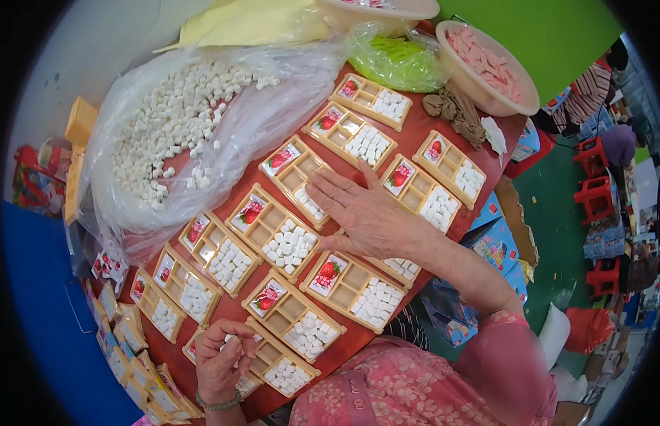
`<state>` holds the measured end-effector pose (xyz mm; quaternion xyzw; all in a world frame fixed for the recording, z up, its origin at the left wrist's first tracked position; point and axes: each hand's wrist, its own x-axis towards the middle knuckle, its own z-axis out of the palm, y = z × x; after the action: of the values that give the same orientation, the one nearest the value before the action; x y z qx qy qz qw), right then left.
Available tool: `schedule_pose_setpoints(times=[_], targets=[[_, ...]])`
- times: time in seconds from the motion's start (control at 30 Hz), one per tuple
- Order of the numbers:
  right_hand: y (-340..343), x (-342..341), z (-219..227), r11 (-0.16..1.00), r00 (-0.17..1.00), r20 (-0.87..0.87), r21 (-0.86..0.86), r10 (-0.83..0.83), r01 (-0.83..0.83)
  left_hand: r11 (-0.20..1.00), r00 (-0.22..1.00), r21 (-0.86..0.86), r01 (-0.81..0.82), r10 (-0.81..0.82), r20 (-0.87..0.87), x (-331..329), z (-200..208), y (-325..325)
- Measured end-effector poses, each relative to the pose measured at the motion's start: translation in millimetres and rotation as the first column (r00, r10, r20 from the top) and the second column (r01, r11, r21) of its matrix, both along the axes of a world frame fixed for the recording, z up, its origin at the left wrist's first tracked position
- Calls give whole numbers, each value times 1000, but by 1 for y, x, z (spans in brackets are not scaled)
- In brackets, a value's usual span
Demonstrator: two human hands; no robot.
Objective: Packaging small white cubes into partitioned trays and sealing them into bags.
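Right hand [358, 213] lies flat, fingers spread, on tan plastic compartment trays [291, 177] holding white candy cubes [289, 245]. Left hand [220, 362] is curled closed around several white cubes above the red tabletop [415, 131].

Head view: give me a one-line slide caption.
Right hand rests flat on compartment trays of white cubes; left hand holds cubes beside a large clear bag.

tray [397, 264] half under right hand [365, 216]
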<state>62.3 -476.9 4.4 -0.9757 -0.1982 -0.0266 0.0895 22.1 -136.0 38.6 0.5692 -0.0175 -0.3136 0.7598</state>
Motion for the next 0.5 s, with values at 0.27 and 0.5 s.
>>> schedule_pose_setpoints(times=[0.27, 0.5], targets=[[3, -4, 1, 1000, 1000, -10, 11, -28, 29, 996, 991, 25, -90, 87, 98, -2, 7, -2], [-3, -3, 2, 999, 1000, -26, 36, -6, 7, 982, 980, 18, -187, 185, 75, 0, 11, 7]])
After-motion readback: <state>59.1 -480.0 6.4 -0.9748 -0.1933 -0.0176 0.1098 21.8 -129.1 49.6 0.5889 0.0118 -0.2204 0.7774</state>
